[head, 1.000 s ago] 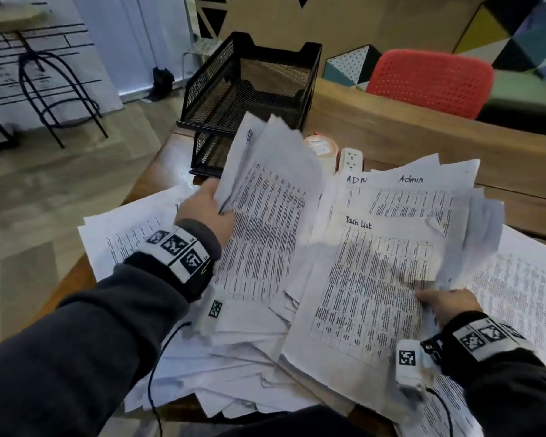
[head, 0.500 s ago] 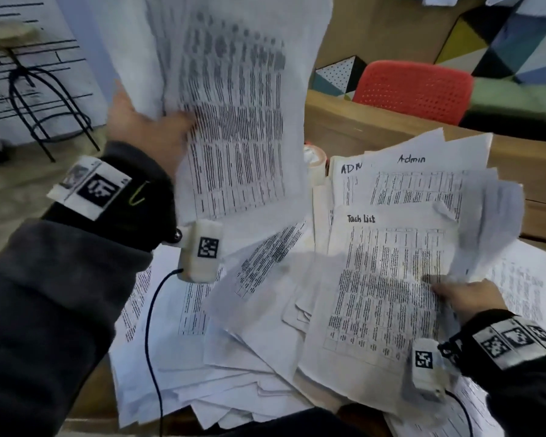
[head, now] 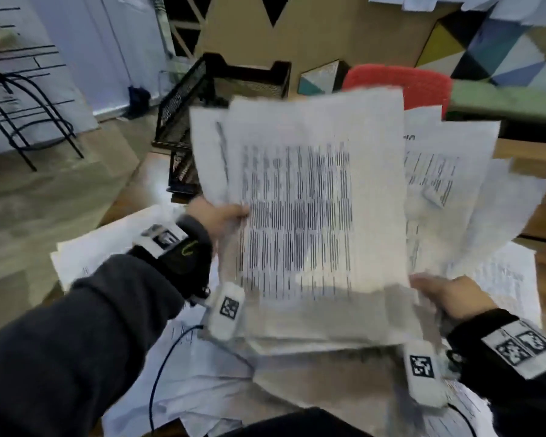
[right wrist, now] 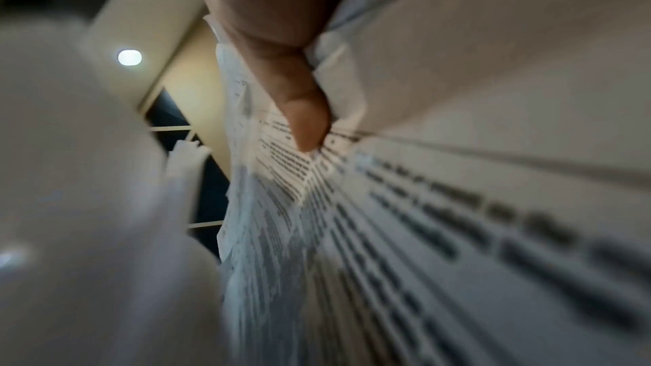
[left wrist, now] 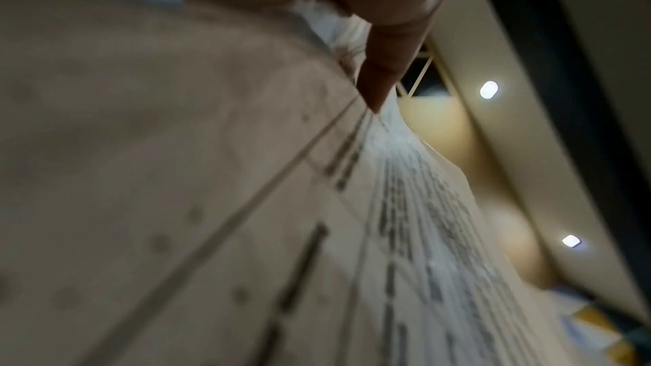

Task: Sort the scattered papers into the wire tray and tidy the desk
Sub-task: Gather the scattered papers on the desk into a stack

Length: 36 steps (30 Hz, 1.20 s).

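Observation:
A bundle of printed papers (head: 316, 216) stands tilted up above the desk, its text blurred. My left hand (head: 224, 216) grips its left edge; in the left wrist view the thumb (left wrist: 387, 66) presses on the top sheet (left wrist: 415, 205). My right hand (head: 438, 291) grips the lower right of the sheets, with more pages (head: 486, 197) fanning out to the right behind. In the right wrist view the thumb (right wrist: 303, 110) pinches the printed sheets (right wrist: 422, 233). The black wire tray (head: 234, 83) stands behind the bundle, partly hidden. Loose papers (head: 108, 257) cover the desk below.
A red chair (head: 401, 83) stands behind the wooden desk (head: 542, 263). A black metal stool frame (head: 22, 121) is on the floor at the far left. A thin cable (head: 161, 367) trails over the papers by my left sleeve.
My left hand has brought its bundle down from high on the left to the middle, in front of the tray. My right hand has lifted its sheets up against that bundle.

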{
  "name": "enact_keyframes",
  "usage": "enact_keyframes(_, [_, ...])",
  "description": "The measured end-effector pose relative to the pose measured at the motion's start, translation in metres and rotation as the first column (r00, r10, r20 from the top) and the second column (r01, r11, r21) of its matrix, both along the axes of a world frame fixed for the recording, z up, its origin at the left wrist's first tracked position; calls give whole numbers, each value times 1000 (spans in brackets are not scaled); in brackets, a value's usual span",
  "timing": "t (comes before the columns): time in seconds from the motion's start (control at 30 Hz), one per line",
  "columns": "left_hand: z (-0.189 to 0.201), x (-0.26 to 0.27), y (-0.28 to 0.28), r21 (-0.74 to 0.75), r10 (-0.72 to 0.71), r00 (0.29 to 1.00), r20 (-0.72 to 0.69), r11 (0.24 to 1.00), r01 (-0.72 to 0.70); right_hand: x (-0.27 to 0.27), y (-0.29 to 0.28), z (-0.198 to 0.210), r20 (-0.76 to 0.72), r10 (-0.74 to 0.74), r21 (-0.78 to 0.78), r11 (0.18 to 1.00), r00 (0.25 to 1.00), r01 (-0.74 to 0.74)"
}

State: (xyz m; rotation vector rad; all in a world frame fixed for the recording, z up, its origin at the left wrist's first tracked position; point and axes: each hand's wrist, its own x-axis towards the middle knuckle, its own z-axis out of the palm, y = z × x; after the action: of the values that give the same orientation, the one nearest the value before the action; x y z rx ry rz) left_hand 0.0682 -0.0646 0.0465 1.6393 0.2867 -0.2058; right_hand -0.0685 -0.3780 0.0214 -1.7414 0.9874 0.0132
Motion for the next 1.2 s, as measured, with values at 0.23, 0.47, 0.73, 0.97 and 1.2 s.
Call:
enact_keyframes(0.23, [-59, -51, -19, 410, -159, 897, -412, 847, 339, -18, 27, -60, -88, 52, 387, 922, 995, -14])
enact_keyframes(0.47, [-77, -58, -36, 349, -291, 883, -369, 837, 422, -17, 25, -79, -152, 150, 141, 982, 977, -129])
enact_keyframes(0.73, [-84, -25, -9, 614, -54, 984, -171, 775, 149, -30, -6, -93, -283, -34, 100, 993, 958, 64])
enact_keyframes(0.97, [-101, -29, -22, 716, -220, 887, -407, 525, 459, -30, -11, -107, -279, -56, 183, 977, 959, 111])
enact_keyframes(1.2, [-100, -33, -31, 809, -335, 799, -500, 148, 569, -27, -2, -103, -318, 21, 131, 991, 948, 22])
